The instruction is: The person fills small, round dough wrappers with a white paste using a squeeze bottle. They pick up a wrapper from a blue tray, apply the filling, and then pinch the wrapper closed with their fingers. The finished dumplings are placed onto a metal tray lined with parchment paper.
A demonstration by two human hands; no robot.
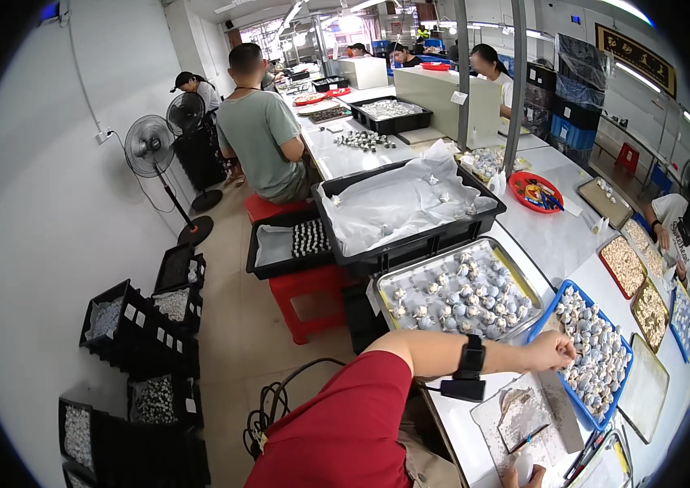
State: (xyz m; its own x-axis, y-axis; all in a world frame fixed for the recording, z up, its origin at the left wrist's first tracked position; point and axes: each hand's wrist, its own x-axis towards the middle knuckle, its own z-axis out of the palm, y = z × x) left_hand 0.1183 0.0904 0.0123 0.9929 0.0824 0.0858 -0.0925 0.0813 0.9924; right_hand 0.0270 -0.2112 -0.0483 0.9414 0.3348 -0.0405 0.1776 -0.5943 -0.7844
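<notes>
My left arm, in a red sleeve with a black band and small box on the wrist, reaches across to a blue tray [537,323]. Crowded into that tray are many small grey-and-white figurines [593,358]. At its left edge my left hand [551,351] is closed in a pinch; what it holds, if anything, is hidden. Partly cut off by the lower edge, my right hand [514,478] is closed around a smooth white rounded object [525,467]. Just above it, a thin dark brush-like tool [529,438] lies on a stained pale board [487,419].
A metal tray [398,286] of similar figurines stands beyond my left forearm, with a large black paper-lined crate [337,244] behind it. Red stools [294,313] and black crates [109,346] are on the floor at left. Co-workers sit along the table.
</notes>
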